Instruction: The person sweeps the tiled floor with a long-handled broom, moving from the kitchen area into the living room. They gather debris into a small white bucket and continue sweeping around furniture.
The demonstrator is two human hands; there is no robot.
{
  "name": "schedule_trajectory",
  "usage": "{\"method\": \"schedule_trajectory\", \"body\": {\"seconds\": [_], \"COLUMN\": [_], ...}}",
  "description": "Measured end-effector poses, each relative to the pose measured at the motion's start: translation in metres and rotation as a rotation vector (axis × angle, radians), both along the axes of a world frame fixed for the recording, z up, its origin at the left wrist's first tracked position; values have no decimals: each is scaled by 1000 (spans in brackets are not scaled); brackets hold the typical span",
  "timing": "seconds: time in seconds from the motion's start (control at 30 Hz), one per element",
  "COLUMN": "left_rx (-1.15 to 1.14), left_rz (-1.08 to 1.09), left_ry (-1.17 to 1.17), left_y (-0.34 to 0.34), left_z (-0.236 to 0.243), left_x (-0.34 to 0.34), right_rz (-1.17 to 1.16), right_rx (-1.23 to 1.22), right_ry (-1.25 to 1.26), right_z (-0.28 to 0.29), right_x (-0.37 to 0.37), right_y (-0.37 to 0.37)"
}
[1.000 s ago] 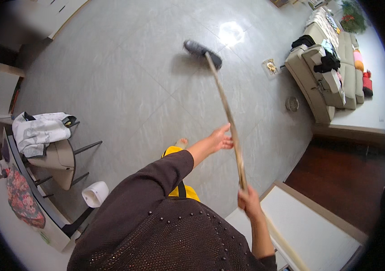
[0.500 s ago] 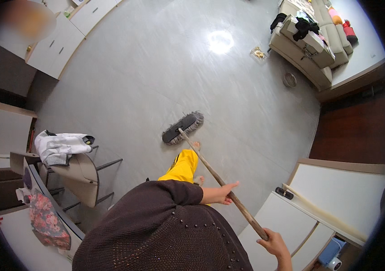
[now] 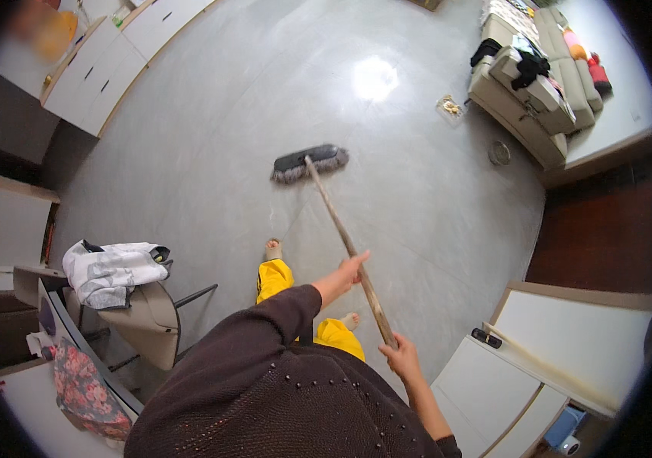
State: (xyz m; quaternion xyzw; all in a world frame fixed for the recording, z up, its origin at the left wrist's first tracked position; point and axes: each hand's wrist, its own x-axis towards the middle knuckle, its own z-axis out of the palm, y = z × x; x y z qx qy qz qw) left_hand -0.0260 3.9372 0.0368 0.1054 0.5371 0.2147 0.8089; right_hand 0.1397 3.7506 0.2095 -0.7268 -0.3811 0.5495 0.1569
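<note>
A long wooden mop handle (image 3: 333, 217) slants from my body out to a dark, fringed mop head (image 3: 303, 164) on the grey tiled floor. My left hand (image 3: 349, 271) is closed round the middle of the handle. My right hand (image 3: 401, 355) grips its end, lower and to the right. Below the mop head are my feet (image 3: 273, 249) in yellow trousers, one forward of the other.
A chair (image 3: 142, 328) with white cloth (image 3: 112, 275) stands at left beside a table with floral fabric (image 3: 85, 385). White cabinets (image 3: 93, 76) line the upper left. A sofa (image 3: 540, 114), clear tray (image 3: 449, 109) and round bin (image 3: 499, 153) are upper right; a white cabinet (image 3: 478, 389) is lower right.
The mop head first came toward my feet, then moved forward again and turned. Both hands moved with the handle, lately upward and leftward. One foot has stepped forward.
</note>
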Motion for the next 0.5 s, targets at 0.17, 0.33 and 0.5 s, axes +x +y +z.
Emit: {"method": "schedule_trajectory", "body": {"seconds": [0.17,0.33,0.5], "left_rx": [86,30,-44], "left_rz": [111,209,389], "left_ry": [-93,-155,-160], "left_y": [97,138,147], "left_z": [18,41,50], "left_x": [-119,-238,-321], "right_rz": [-60,27,-12], "right_rx": [-74,-26,-114], "right_ry": [39,-69,221], "right_z": [-29,-38,11], "right_x": [-110,-182,-289], "right_y": [160,378,544]}}
